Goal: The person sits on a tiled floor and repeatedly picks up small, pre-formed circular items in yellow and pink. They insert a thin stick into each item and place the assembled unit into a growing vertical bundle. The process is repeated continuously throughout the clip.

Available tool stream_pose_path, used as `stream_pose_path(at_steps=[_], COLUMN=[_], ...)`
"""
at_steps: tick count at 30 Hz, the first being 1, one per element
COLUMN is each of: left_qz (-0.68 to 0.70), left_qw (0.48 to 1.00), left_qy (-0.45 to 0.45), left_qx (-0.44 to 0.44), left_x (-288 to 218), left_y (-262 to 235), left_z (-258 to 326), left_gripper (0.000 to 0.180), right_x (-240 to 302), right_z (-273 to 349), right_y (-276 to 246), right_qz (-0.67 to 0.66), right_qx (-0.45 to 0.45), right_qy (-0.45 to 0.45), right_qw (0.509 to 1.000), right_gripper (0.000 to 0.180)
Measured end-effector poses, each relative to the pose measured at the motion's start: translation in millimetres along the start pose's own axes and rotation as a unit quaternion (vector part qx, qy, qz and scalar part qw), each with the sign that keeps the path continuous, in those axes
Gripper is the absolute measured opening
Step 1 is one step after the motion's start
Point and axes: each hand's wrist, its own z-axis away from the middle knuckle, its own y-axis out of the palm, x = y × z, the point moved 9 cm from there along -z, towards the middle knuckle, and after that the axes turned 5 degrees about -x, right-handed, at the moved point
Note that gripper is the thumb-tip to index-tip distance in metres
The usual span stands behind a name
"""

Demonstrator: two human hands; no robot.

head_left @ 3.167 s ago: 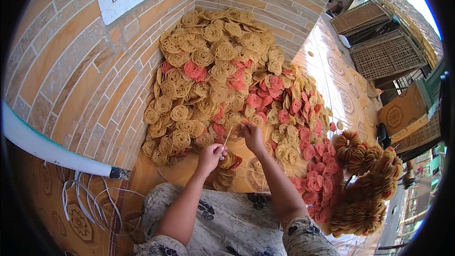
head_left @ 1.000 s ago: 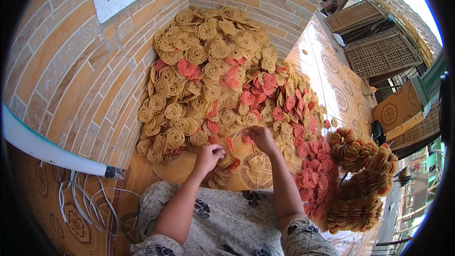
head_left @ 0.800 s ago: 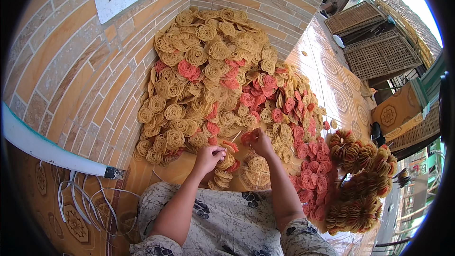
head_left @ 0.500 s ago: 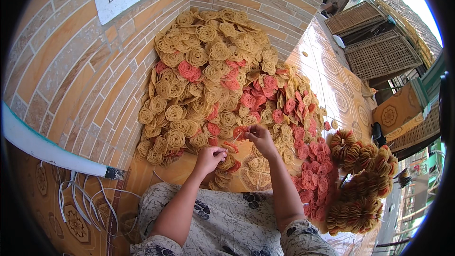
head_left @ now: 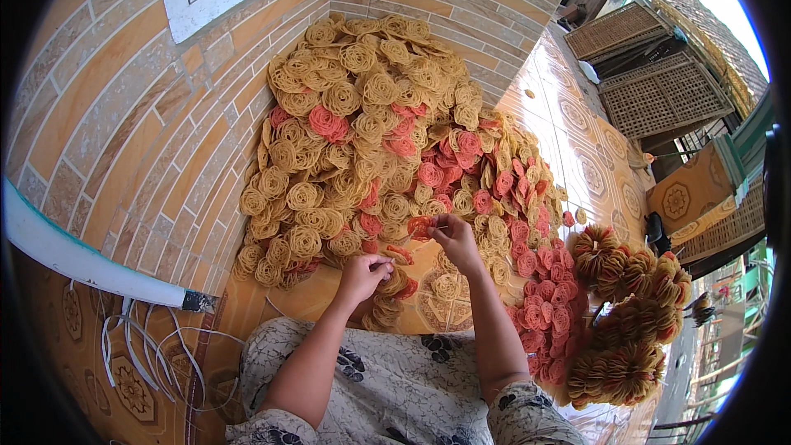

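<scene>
We find bare floor [head_left: 317,295] just left of our left grip [head_left: 365,278], a lane running toward the tiled wall [head_left: 156,189]. Beyond it and the right grip [head_left: 454,243], a heap of tan discs [head_left: 358,99] blocks the way. A slim gap divides our grips, narrowed by a coral disc [head_left: 418,228] at the right and overlapping discs [head_left: 386,311] below the left. Right of the right grip, coral pieces [head_left: 544,313] and bulky bundles [head_left: 618,372] bar passage.

Tan rosettes [head_left: 340,99], coral-pink rosettes [head_left: 535,314]; a whitish garment [head_left: 387,367] with dark motifs, probably floral.
</scene>
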Motion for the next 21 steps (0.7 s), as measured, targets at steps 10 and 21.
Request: stream_pose_path(at_steps=[10, 21], left_qz=[0.038, 0.055], left_qw=[0.999, 0.998], left_qy=[-0.029, -0.014], left_qx=[0.008, -0.004], left_x=[4, 2], left_y=[1, 2], left_z=[0, -4], left_gripper=[0.022, 0.024], right_x=[-2, 2], right_z=[1, 7], right_y=[6, 35], right_qz=[-0.039, -0.004], right_qx=[0.058, 0.093], right_qy=[-0.025, -0.019], right_qw=[0.997, 0.996], right_gripper=[0.016, 0.025])
